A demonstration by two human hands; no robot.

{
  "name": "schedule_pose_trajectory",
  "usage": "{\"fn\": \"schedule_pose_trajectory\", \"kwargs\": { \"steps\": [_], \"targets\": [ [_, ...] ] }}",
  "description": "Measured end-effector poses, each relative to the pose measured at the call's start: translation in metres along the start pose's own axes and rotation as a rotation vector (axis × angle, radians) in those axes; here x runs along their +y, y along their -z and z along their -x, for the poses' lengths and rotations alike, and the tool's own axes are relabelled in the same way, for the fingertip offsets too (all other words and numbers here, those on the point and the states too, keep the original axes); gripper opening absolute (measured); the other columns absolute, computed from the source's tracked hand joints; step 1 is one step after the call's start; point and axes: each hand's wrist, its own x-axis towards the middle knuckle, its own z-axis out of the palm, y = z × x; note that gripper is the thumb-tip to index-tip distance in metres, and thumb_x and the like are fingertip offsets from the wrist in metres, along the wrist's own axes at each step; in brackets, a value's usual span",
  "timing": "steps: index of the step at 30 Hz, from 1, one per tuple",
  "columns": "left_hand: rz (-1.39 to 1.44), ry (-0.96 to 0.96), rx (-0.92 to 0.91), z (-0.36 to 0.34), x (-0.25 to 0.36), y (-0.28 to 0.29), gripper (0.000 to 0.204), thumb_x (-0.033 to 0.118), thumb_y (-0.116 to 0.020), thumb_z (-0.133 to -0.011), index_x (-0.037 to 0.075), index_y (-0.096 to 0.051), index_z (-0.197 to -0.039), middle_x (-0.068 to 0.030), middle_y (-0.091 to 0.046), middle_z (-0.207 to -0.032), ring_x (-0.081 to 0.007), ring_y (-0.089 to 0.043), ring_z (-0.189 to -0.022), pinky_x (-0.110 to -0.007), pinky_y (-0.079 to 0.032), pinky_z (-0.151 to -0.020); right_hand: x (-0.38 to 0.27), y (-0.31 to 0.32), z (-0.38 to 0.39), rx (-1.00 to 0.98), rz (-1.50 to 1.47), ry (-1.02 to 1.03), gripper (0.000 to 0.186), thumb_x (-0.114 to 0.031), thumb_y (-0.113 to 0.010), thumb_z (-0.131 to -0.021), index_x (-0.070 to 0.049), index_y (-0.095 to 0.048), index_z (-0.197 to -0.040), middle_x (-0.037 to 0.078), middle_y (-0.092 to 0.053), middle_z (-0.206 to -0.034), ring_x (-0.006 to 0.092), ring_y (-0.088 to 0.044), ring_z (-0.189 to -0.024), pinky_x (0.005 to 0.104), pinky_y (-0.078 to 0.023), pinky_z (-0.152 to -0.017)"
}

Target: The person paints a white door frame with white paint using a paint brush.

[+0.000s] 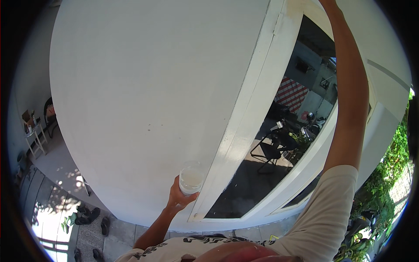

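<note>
My left hand (180,197) is wrapped round a clear plastic cup (190,179) with whitish liquid in it. The cup is upright in front of the white wall (157,87), close to the lower part of the white window frame (235,135). My right arm reaches high along the right side of the window, and my right hand (328,3) is cut off by the top edge beside the frame's upper part. Its fingers are out of sight, so I cannot tell whether it holds anything. Dark window glass (244,187) lies between the two arms.
The glass reflects a chair and a motorbike. Several dark shoes (89,216) lie on the paving at lower left. Farther left stands a small white table (35,133) with items on it, near a dark chair (50,115). Green plants (384,174) grow at the right.
</note>
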Motion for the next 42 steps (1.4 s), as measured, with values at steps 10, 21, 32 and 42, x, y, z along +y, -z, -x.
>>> {"fn": "schedule_pose_trajectory", "kwargs": {
  "steps": [10,21,32,42],
  "targets": [
    [-0.026,0.003,-0.018,0.006,-0.007,0.0,0.086,0.023,-0.09,-0.072,-0.001,-0.043,-0.141,-0.0169,-0.064,-0.125,-0.0278,-0.065,-0.114,-0.041,-0.052,-0.1,-0.072,0.025,0.081,-0.316,-0.167,-0.136,0.01,-0.007,-0.073,-0.092,0.003,-0.072,-0.094,0.011,-0.073,-0.085,0.0161,-0.07,-0.076,0.0311,-0.057,-0.069],
    [0.0,0.017,-0.034,0.007,0.002,-0.009,0.088,0.022,-0.09,-0.072,0.0,-0.042,-0.142,-0.0164,-0.064,-0.125,-0.0284,-0.065,-0.115,-0.041,-0.051,-0.101,-0.01,0.023,0.036,-0.092,-0.143,-0.142,0.01,-0.009,-0.074,-0.092,0.001,-0.073,-0.092,0.006,-0.071,-0.079,0.0129,-0.065,-0.071,0.0295,-0.057,-0.065],
    [-0.081,-0.001,-0.042,0.011,-0.005,-0.007,0.085,0.022,-0.089,-0.073,0.0,-0.043,-0.141,-0.0164,-0.064,-0.125,-0.0275,-0.065,-0.115,-0.041,-0.052,-0.1,-0.088,0.052,0.142,-0.539,-0.35,-0.268,0.016,-0.013,-0.074,-0.095,0.003,-0.071,-0.093,0.007,-0.07,-0.079,0.0126,-0.064,-0.072,0.0288,-0.053,-0.069],
    [-0.004,-0.01,-0.069,0.014,0.002,-0.025,0.086,0.02,-0.09,-0.072,0.0,-0.043,-0.141,-0.0156,-0.065,-0.124,-0.0268,-0.066,-0.113,-0.041,-0.052,-0.099,-0.039,0.037,0.1,-0.052,-0.078,0.003,0.013,-0.011,-0.076,-0.093,0.002,-0.073,-0.093,0.01,-0.072,-0.081,0.015,-0.065,-0.069,0.0289,-0.052,-0.063]
  ]
}}
